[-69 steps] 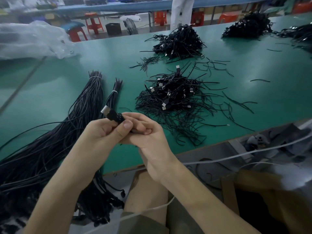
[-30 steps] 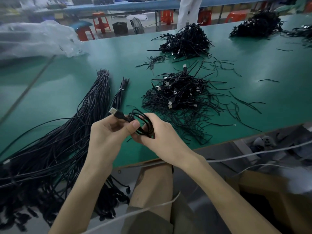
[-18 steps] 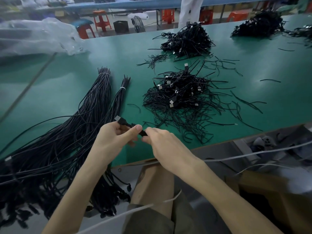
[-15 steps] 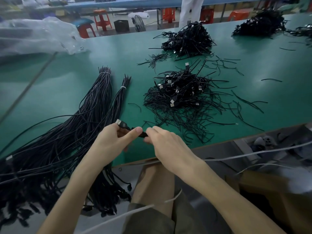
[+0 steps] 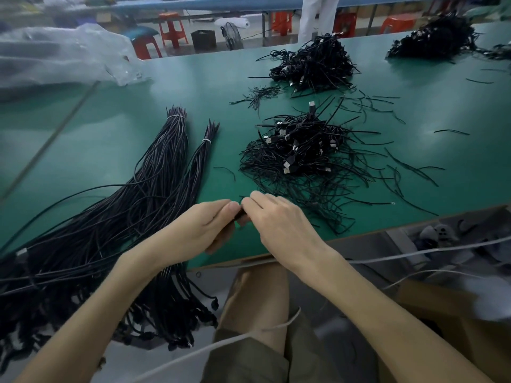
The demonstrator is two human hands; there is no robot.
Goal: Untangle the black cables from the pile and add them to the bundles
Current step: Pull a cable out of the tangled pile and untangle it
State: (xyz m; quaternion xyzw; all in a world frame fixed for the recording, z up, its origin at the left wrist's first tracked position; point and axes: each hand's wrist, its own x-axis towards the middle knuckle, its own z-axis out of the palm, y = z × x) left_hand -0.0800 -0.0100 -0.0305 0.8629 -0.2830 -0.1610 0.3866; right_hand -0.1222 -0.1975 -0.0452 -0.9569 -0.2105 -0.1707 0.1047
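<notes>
Both bare forearms reach forward from the lower corners and converge, wrists nearly straight. The left hand (image 5: 204,228) and right hand (image 5: 279,228) meet fingertip to fingertip, backs up and fingers (image 5: 260,199) curled, pinching a bit of black cable (image 5: 239,216) between them.

A green counter (image 5: 414,128) fills a workshop under soft, even light. Beyond its far edge, red plastic stools (image 5: 171,29), a black box (image 5: 203,40) and a fan (image 5: 231,37) stand on a pale floor (image 5: 182,51) near a long blue-edged table (image 5: 193,4). Clear plastic sheeting (image 5: 63,56) lies at left.
</notes>
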